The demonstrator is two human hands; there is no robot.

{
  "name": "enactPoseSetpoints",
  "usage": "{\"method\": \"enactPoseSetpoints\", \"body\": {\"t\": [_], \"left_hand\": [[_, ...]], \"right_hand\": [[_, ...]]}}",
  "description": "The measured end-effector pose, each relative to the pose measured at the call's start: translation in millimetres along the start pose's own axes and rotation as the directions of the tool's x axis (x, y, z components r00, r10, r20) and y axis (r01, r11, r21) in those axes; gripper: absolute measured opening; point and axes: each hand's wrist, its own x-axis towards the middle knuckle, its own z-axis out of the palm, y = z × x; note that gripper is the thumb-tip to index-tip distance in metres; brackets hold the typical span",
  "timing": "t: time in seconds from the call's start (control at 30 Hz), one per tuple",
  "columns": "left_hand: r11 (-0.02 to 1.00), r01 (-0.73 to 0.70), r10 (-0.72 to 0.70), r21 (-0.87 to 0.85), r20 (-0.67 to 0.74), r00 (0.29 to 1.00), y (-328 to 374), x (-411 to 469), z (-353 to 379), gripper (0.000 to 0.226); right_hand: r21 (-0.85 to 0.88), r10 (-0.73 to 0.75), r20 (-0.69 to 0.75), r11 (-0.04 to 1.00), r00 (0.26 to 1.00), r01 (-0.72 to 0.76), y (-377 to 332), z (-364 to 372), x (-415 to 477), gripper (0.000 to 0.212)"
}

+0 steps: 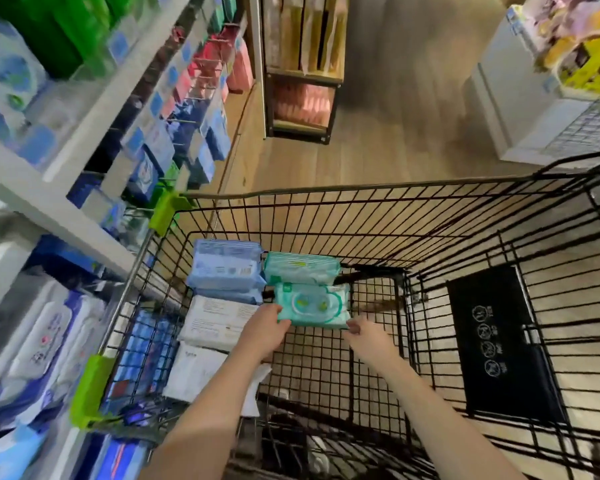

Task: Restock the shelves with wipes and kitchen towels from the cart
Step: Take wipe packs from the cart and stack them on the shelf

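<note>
In a wood-floored shop aisle [291,161], the green wipes pack [312,306] was low in the black wire cart [395,209], my left hand [264,327] pinching its left edge. My right hand [361,336] had fingers curled at its right corner, grip unclear. Light, soft, slick film, I judged: take both ends. Beside lay blue packs [226,265] and white packs [215,320].

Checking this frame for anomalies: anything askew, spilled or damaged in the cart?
Nothing stands out. The packs lie in tidy stacks along the cart's left side, none visibly torn. The teal pack held by the left hand, with the right hand at its corner, looks intact. The shelves are too blurred to judge.
</note>
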Motion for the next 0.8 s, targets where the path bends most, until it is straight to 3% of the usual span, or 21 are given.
{"method": "enactPoseSetpoints", "body": {"t": [0.13,0.23,0.37,0.57,0.7,0.8], "left_hand": [[0.994,0.088,-0.084,-0.057,0.069,0.994,-12.1,56.3,13.2,0.023],[0.987,0.148,-0.141,-0.067,0.108,0.984,-25.1,91.5,31.1,0.027],[0.979,0.190,-0.180,-0.070,0.129,0.975,-46.9,135.4,65.6,0.033],[0.957,0.291,-0.291,0.005,0.028,0.956,-38.9,160.1,80.7,0.042],[0.927,0.372,-0.371,0.057,-0.016,0.928,-43.6,170.2,84.6,0.053],[0.926,0.365,-0.364,0.099,-0.031,0.931,-46.9,168.3,90.4,0.051]], "right_hand": [[0.015,0.104,0.040,0.994,0.994,-0.104,13.4,11.3,48.0,0.039],[0.057,0.200,0.058,0.978,0.978,-0.203,20.7,23.9,81.0,0.045],[0.183,0.240,0.077,0.951,0.968,-0.251,26.0,41.2,119.6,0.037],[0.303,0.284,0.102,0.904,0.953,-0.302,39.8,71.4,164.6,0.051],[0.484,0.326,0.052,0.819,0.944,-0.309,50.3,87.3,178.4,0.047],[0.565,0.357,0.102,0.747,0.928,-0.350,63.7,90.5,179.9,0.056]]}}
